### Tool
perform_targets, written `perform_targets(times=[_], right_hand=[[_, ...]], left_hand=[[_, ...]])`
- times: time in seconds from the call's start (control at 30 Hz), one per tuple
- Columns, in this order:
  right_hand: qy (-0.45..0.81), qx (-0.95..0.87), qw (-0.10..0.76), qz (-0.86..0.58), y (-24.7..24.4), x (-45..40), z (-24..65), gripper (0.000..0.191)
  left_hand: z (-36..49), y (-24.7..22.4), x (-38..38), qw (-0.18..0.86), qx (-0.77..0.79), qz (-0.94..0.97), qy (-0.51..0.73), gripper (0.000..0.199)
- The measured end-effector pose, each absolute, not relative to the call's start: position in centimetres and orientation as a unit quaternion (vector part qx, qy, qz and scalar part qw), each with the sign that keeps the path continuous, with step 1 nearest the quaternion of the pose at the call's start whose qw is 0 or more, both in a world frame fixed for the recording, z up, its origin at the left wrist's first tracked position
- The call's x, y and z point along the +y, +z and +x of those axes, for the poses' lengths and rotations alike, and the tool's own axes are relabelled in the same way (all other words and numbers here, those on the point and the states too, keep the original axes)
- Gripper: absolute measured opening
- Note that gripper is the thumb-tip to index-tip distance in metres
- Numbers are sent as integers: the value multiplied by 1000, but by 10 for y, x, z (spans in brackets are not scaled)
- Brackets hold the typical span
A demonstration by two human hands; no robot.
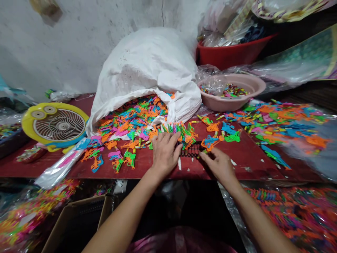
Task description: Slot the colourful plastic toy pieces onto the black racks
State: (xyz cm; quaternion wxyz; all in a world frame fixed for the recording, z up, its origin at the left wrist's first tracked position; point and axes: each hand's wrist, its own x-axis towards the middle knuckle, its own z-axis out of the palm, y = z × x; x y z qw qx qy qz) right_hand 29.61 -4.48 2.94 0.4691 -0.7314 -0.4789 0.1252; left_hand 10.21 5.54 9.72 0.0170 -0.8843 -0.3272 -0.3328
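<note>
On the red table (247,168) lies a small black grid rack (193,150), its left part filled with colourful plastic pieces (187,135). My left hand (165,151) rests over the rack's left end, fingers spread and touching the pieces. At the rack's right end, my right hand (219,163) pinches a small orange and blue plastic toy (210,141) by its lower yellow-green end. Some of the rack is hidden behind my left hand. Loose toys (129,158) lie to the left of my left hand.
Behind, a white sack (147,59) spills colourful toys. A yellow fan (61,124) stands left. A pink basin (234,102) and red basin (231,54) are back right, above a toy pile (286,123). A cardboard box (105,211) sits below the table edge.
</note>
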Motion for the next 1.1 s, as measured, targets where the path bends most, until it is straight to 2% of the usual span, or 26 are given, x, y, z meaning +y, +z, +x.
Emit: perform_targets(times=[0.37,0.63,0.77,1.1], right_hand=[[39,-561,431,-706,32,-27,268,22],[56,-540,524,-656,29,-32,274,24],[93,-503,544,-665,21,-30,273,27],[72,-567,470,-673,20,-22,267,29]], left_hand=[[106,99,52,40,-338,-884,-320,34],[104,103,49,48,-350,-886,-300,31],[106,102,50,45,-359,-885,-295,31],[107,100,52,42,-357,-885,-297,29]])
